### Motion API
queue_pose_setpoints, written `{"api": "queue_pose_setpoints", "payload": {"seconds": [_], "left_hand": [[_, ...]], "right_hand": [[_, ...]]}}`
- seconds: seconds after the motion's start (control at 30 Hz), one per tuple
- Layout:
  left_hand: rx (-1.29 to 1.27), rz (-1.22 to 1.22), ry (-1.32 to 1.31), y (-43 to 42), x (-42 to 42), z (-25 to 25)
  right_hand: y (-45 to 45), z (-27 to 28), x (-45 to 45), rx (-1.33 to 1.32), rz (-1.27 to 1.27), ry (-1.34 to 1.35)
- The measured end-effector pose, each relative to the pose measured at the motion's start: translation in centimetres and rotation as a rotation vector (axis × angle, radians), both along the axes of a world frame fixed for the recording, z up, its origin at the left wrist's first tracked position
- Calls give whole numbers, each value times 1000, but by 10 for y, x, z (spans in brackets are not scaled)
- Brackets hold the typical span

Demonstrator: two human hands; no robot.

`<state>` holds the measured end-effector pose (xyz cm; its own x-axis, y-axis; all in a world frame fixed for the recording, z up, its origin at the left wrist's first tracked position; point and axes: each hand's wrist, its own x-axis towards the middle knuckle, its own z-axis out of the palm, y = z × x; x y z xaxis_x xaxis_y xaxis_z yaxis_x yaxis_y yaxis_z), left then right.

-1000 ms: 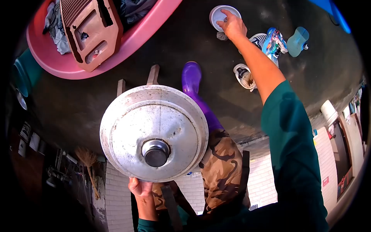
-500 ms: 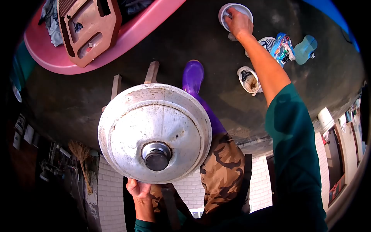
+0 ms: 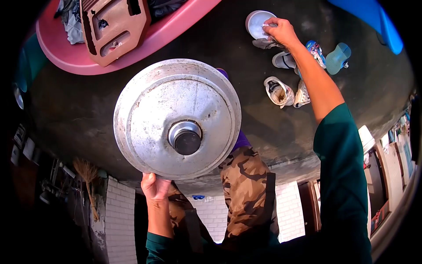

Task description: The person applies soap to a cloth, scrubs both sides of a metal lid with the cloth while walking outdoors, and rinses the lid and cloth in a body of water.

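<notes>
A large round metal lid [image 3: 154, 127] with a black knob is held up by my left hand [image 3: 155, 188], whose fingers grip its lower rim and are partly hidden behind it. At the upper right, my right hand [image 3: 281, 31] is closed in a pinch at the edge of a small white bowl [image 3: 259, 22]. A grey cloth [image 3: 266, 43] lies just under the bowl and my right hand; whether my fingers hold it or something small inside the bowl is unclear.
A pink tub [image 3: 88, 66] with clothes and a brown plastic washboard [image 3: 132, 33] stands upper left. White shoes [image 3: 279, 92], a blue-patterned shoe [image 3: 315, 52] and a teal brush-like item [image 3: 338, 58] lie right. A blue object [image 3: 387, 26] is at the upper right edge.
The lid has been raised, covering most of the purple boot. My right hand has shifted from inside the bowl to its right edge, and more grey cloth shows beside it.
</notes>
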<state>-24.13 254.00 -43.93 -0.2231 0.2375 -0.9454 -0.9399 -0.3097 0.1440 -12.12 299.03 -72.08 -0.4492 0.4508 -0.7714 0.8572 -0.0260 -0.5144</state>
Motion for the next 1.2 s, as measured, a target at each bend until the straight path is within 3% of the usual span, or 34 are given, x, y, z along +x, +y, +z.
{"api": "queue_pose_setpoints", "payload": {"seconds": [0.03,0.13,0.27,0.4,0.57,0.73,0.9,1.2], "left_hand": [[-1,-29,8,7,0,-7],[21,-94,44,2,-2,-8],[129,-147,57,28,-5,-10],[231,-133,68,53,-4,3],[396,-135,106,57,-6,37],[476,-4,148,60,-18,86],[450,126,209,40,6,91],[344,336,288,10,9,109]], "right_hand": [[2,7,12,-162,-153,125],[-22,101,5,-308,-272,197],[-29,222,-5,-447,-317,267],[-58,336,-28,-575,-205,328],[-125,418,-73,-655,-130,326],[-195,436,-99,-278,-55,452],[-236,446,-100,204,259,421],[-278,437,-127,251,364,512]]}}
